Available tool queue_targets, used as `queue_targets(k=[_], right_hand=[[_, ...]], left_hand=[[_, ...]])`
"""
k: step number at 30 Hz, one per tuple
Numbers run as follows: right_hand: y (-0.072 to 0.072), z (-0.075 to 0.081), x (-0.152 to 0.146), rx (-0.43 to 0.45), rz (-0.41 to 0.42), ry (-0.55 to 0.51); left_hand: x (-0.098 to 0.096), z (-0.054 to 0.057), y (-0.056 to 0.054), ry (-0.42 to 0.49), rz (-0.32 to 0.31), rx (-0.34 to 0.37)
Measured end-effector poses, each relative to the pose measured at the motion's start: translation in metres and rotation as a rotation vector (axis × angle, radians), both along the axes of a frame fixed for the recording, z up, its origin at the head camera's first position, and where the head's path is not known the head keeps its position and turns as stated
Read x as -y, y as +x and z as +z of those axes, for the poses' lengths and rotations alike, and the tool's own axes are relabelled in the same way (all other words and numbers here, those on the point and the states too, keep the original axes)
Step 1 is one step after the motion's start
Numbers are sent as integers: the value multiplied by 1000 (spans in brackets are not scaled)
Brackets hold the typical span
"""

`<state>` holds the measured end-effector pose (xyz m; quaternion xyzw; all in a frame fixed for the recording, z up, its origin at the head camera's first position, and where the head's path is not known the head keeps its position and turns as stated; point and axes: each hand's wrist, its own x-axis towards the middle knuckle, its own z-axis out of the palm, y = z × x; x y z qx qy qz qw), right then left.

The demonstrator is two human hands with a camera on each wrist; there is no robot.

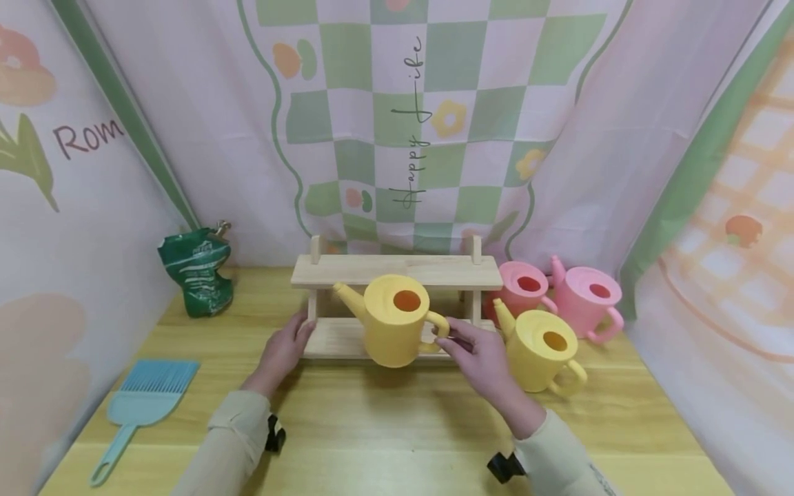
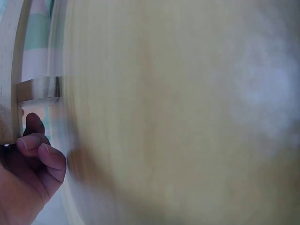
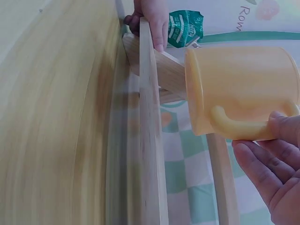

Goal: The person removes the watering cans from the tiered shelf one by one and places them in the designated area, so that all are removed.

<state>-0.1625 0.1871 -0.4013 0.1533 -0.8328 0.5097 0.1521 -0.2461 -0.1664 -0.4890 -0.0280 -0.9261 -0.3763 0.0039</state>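
My right hand pinches the handle of a yellow watering can, thumb on one side and fingertips on the other. The can hangs upright in front of a two-tier wooden shelf, spout towards the left. In the right wrist view, a gap shows between the can's base and the lower board. My left hand grips the left end of that lower board; in the left wrist view its fingers curl at the board's end. A second yellow watering can stands just right of my right hand.
Two pink watering cans, a darker one and a lighter one, stand behind at the right. A green crumpled pouch stands at the back left, with a light-blue dustpan nearer on the table. Printed curtains hang behind.
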Motion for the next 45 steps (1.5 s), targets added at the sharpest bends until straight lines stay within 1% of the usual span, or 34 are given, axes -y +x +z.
queue_targets(k=[4,7,14,21,26,34,37,42,43,45], right_hand=[[6,1,-12,-23,17,-16],[10,2,-21,-42,12,-20],[21,8,-42,-84,-66,-8],[32,15,-67,-124,-116,-41],[40,18,-88,-124,-162,-43],[51,26,-119,-152,-250,-33],[53,28,-130,-162,-284,-37],[60,34,-150,-114,-394,-26],[61,35,-155,-102,-417,-24],[64,37,-164,-89,-433,-38]], left_hand=[[1,1,0,7,1,-5],[1,1,1,8,1,-6],[1,-1,1,21,-6,-3],[1,-2,1,21,-14,1],[1,-1,1,18,-17,1],[0,1,1,16,1,38],[0,1,1,18,-1,26],[0,0,1,17,-14,3],[-1,1,1,20,-12,9],[-1,1,1,24,-7,24]])
